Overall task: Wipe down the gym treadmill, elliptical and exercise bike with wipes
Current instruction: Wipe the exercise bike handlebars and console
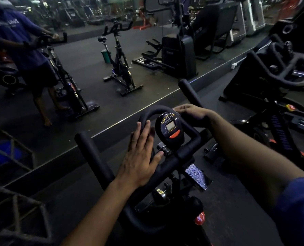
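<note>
Handlebar under flat left hand, right hand gripping

Bare forearms, bare hands, blue sleeve on the right arm

Console fills the handlebar loop btwn both hands; open floor left, 2nd bike crowds right.
</note>
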